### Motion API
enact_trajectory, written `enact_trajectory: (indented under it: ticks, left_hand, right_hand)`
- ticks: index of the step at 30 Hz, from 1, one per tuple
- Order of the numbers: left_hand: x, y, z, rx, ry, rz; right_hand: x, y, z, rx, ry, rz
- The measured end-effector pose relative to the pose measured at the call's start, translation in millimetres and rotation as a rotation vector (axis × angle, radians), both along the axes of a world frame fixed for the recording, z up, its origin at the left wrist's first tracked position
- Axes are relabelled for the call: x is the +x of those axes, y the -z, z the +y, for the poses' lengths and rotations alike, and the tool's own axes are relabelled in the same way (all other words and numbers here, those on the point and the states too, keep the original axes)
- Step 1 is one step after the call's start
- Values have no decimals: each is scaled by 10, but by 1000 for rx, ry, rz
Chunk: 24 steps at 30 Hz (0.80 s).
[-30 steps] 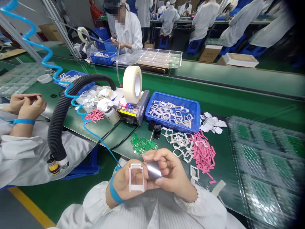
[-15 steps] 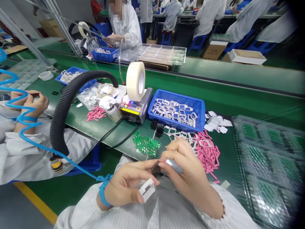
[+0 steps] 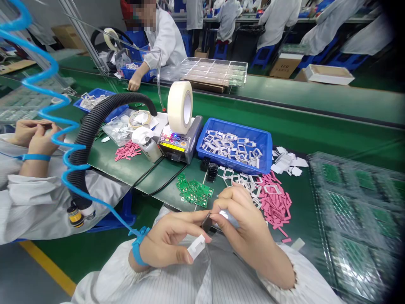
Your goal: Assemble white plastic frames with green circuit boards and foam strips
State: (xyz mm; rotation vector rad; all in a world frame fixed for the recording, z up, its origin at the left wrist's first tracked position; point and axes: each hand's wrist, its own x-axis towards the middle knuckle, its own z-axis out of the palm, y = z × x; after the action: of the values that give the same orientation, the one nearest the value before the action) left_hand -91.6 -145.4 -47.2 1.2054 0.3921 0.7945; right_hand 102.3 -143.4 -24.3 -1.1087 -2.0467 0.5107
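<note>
My left hand (image 3: 171,240), with a blue strap at its wrist, pinches a small white frame (image 3: 196,247) between thumb and a finger. Its index finger reaches a small dark piece (image 3: 206,222) just above. My right hand (image 3: 242,228) grips that dark piece at its upper end between thumb and index finger; something clear and shiny shows under its palm. Beyond my hands lie green circuit boards (image 3: 194,191), loose white frames (image 3: 249,183) and a heap of pink strips (image 3: 276,202).
A blue bin (image 3: 234,145) holds white frames. Left of it are a tape dispenser (image 3: 179,145) and a black hose (image 3: 107,109). Clear trays (image 3: 357,219) lie right. A blue coiled cord (image 3: 71,147) crosses the left side. Co-workers' hands (image 3: 39,137) are at left.
The white frame in my left hand has turned slightly, and the dark piece has tilted. The coiled cord has swung right. A person across the bench has reached down to the table.
</note>
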Motion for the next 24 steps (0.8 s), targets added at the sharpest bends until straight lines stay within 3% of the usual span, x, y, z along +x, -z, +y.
enact_trajectory:
  ticks: [7,11,13,15,17,19,21,24]
  left_hand:
    - [3,45,1,-32,-6,17]
    - [49,158,-3,-281,-107,-40]
    - [46,242,34,-416,-186,-128]
    - [10,319,89,-504,-230,-213]
    - [-41,369,135,-566,-231,-271]
    - [-80,378,154,-618,-180,-322]
    - [-86,352,140,-645,-104,-359]
    - [-35,284,77,-670,-14,-385]
  right_hand:
    - [-17,14,4,-38,-36,-27]
    - [-1,-11,-44,-128,-68,-46]
    - [5,121,-84,-216,-46,-38]
    - [2,380,-114,-298,41,-170]
    - [-6,675,-126,-343,160,-381]
    - [-3,861,-122,-353,241,-510]
    - [17,836,-108,-329,241,-462]
    - [51,491,-72,-186,107,-161]
